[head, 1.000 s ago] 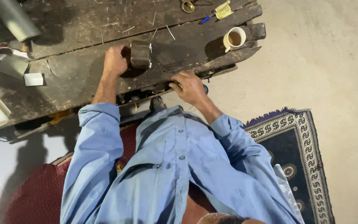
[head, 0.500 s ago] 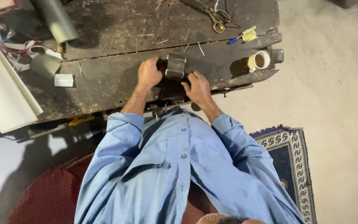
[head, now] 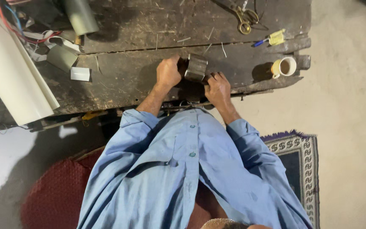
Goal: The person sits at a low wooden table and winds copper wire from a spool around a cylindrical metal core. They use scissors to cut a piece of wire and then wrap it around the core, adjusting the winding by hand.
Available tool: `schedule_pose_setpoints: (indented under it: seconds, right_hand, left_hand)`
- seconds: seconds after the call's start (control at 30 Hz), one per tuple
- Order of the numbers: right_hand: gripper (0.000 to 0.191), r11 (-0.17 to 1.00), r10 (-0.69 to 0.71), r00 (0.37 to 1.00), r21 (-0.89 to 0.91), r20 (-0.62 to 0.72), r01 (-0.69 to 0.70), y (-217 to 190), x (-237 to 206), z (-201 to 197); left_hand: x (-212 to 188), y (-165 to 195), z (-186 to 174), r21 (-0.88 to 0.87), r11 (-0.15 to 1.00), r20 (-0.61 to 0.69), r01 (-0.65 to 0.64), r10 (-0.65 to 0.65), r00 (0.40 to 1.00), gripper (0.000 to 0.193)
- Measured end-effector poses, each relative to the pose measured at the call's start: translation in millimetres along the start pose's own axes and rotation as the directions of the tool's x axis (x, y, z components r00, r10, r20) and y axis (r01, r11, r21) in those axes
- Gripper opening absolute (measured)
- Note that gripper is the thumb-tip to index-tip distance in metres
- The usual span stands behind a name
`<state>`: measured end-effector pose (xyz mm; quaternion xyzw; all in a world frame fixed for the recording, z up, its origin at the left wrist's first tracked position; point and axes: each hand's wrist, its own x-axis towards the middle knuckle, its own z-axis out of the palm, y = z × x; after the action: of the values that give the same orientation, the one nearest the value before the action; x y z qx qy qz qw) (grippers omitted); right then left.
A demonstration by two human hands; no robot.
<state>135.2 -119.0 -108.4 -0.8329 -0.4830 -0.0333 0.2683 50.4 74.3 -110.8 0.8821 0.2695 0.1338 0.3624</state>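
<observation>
Head view: a dark, worn wooden table fills the upper part of the picture, and the person's two hands rest on its near half, on either side of a short metal cylinder; the cylinder stands on the table between the hands, tilted slightly, its curved grey-brown wall facing the camera. The left hand is curled closed against the cylinder's left side, fingers wrapped round its edge, so it grips the piece; the right hand lies just below and to the right of it, fingers bent and their tips touching the cylinder's lower right rim, but whether they clasp it or only steady it I cannot tell. Both forearms come up from light blue sleeves.

To the right of the hands, well apart, a cup with brown liquid stands near the table's edge; beyond it lie a blue pen with a yellow tag and a pair of scissors. At the left, a white sheet leans over the table edge; near it lie a small white block, a grey tube and tangled wires. A patterned rug lies on the floor at the right.
</observation>
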Motion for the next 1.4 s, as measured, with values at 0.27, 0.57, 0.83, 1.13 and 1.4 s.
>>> schedule_pose_setpoints:
  seconds: [0.27, 0.57, 0.83, 1.13, 1.4]
  right_hand:
    - [0.009, 0.984, 0.178, 0.984, 0.032, -0.017, -0.178, 48, -67, -16]
    - [0.010, 0.926, 0.369, 0.928, 0.104, -0.053, -0.362, 81, -124, -35]
    - [0.017, 0.758, 0.416, 0.812, 0.336, 0.410, -0.558, 114, -148, -67]
    - [0.041, 0.937, 0.158, 0.979, -0.293, -0.128, -0.190, 88, -52, -97]
    - [0.026, 1.000, 0.028, 0.999, -0.012, 0.023, -0.028, 47, 24, -13]
  left_hand:
    - [-1, -6, 23, -0.019, 0.999, 0.024, -0.029, 0.030, 0.999, 0.027]
    - [3, -9, 29, -0.126, 0.985, 0.002, -0.120, 0.121, 0.993, 0.013]
    - [3, -13, 36, -0.204, 0.976, 0.029, -0.080, 0.088, 0.996, 0.012]
    - [6, -8, 29, -0.263, 0.962, 0.108, -0.068, 0.099, 0.989, 0.012]
    - [6, 5, 21, -0.201, 0.969, 0.047, -0.145, 0.158, 0.986, 0.012]
